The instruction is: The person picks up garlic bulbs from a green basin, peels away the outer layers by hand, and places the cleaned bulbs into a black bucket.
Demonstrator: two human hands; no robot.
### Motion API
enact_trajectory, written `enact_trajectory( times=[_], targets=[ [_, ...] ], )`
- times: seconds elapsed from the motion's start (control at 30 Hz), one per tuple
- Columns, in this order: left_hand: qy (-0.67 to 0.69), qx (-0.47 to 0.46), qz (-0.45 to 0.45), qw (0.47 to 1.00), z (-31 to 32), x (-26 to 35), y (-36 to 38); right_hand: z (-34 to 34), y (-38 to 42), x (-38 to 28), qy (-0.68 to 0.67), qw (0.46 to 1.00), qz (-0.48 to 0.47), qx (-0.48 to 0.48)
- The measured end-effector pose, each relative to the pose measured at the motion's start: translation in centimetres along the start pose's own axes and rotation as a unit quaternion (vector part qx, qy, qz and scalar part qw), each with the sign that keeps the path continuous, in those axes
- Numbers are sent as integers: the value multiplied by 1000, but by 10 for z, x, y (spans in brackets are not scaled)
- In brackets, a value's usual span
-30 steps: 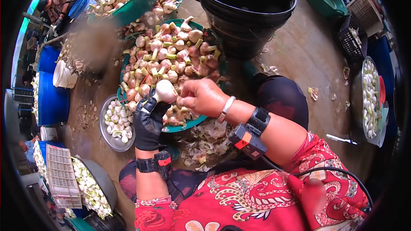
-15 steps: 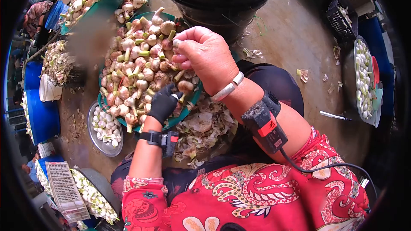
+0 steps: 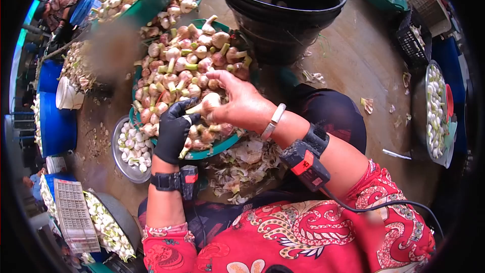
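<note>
My left hand [image 3: 173, 129], in a black glove, grips the stem end of a garlic bulb [image 3: 210, 102]. Bare, with a silver bracelet at the wrist, my right hand [image 3: 242, 102] touches the bulb's other side, its thumb and fingers spread around it. Both hands are over the near part of a green basin [image 3: 228, 144] heaped with unpeeled garlic bulbs [image 3: 194, 60]. Left of the gloved hand, a metal bowl [image 3: 125, 167] holds peeled white cloves [image 3: 135, 146].
A black bucket [image 3: 283, 25] stands beyond the basin. Husks [image 3: 247, 164] lie in front of me. At the right is a pan of cloves [image 3: 435, 111]; at the left, a white bucket [image 3: 69, 94] and blue tub [image 3: 56, 121]. A person [image 3: 60, 7] is at the upper left.
My right hand has come down from above the basin to the bulb. The gloved hand now grips a bulb's stem end. The whole view has shifted slightly.
</note>
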State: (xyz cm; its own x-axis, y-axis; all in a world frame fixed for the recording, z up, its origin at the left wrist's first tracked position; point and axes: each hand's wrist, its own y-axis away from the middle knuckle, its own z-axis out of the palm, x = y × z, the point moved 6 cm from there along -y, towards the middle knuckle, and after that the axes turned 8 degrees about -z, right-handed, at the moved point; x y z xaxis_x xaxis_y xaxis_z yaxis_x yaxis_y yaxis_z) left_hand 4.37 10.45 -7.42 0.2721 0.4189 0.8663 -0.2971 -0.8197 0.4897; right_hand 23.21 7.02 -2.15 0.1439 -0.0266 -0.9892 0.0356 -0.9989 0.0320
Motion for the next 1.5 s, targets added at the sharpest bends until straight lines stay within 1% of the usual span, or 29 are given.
enact_trajectory(
  times=[0.03, 0.1, 0.2, 0.23, 0.27, 0.3, 0.37, 0.43, 0.5, 0.53, 0.6, 0.63, 0.7, 0.73, 0.8, 0.83, 0.9, 0.97, 1.0, 1.03, 1.17, 1.2, 1.27, 1.3, 1.37, 1.4, 1.43, 1.47, 1.5],
  targets=[
    [12, -3, 30, 999, -1, 24, 19, 11, 1, -4, 2, 999, -24, -31],
    [43, 9, 48, 998, -8, 42, 46, 38, 1, 10, -63, 992, -1, -110],
    [226, 11, 88, 970, -15, 35, 65, 54, 4, -1, -145, 981, -8, -131],
    [316, 3, 103, 943, -17, 29, 66, 55, 2, -4, -119, 987, -80, -68],
    [298, -1, 109, 948, -17, 26, 66, 53, 2, -9, -92, 984, -151, -5],
    [280, -4, 114, 953, -17, 24, 67, 58, 1, -7, -90, 984, -154, -9],
    [291, 5, 107, 951, -16, 25, 64, 58, 7, -23, 33, 960, -276, 29],
    [301, 9, 95, 949, -18, 23, 61, 61, 8, -24, 49, 960, -274, 25],
    [56, 74, 167, 982, -22, 30, 65, 61, 10, -25, 77, 951, -295, 43],
    [57, 72, 165, 982, -22, 29, 65, 62, 10, -23, 78, 952, -294, 44],
    [203, 58, 100, 972, -24, 20, 61, 64, 2, -5, -90, 982, -165, 35],
    [204, 57, 99, 972, -23, 19, 61, 65, 1, -3, -89, 982, -164, 35],
    [65, 93, 165, 980, -24, 29, 66, 65, -1, 1, -159, 972, -170, 42],
    [65, 93, 165, 980, -29, 26, 63, 64, -2, 1, -160, 971, -170, 42],
    [-85, 109, 245, 960, -34, 26, 61, 61, -3, 1, -123, 975, -179, 49],
    [-85, 108, 244, 960, -28, 33, 63, 59, 0, -1, -124, 975, -177, 50],
    [29, 107, 169, 979, -15, 45, 62, 54, 6, -17, 69, 963, -255, 61],
    [-11, 92, 165, 982, -16, 42, 61, 56, 5, -10, 56, 965, -245, 71],
    [71, 74, 138, 985, -15, 37, 60, 58, 1, 2, -81, 982, -164, 36],
    [152, 56, 110, 981, -14, 32, 58, 63, -1, 10, -217, 973, -78, 1],
    [171, 33, 90, 981, -14, 30, 57, 63, 1, 10, -283, 959, 15, -29],
    [171, 33, 89, 981, -12, 31, 58, 65, 0, 14, -283, 959, 15, -29],
    [141, 51, 136, 979, -8, 39, 62, 65, -5, 11, -242, 967, -79, -13],
    [140, 52, 136, 979, -9, 38, 63, 65, -4, 14, -243, 967, -79, -13],
    [55, 63, 168, 982, -8, 39, 67, 59, 0, -1, -73, 979, -191, 2],
    [12, 68, 184, 981, -7, 41, 68, 61, 0, 2, 2, 963, -269, 30],
    [14, 67, 183, 981, -8, 40, 68, 59, 2, -3, 3, 963, -268, 30],
    [82, 54, 128, 987, -12, 33, 65, 63, 2, 3, -161, 976, -146, -18],
    [149, 41, 71, 985, -14, 26, 63, 72, 5, 11, -319, 946, -19, -63]
  ],
)
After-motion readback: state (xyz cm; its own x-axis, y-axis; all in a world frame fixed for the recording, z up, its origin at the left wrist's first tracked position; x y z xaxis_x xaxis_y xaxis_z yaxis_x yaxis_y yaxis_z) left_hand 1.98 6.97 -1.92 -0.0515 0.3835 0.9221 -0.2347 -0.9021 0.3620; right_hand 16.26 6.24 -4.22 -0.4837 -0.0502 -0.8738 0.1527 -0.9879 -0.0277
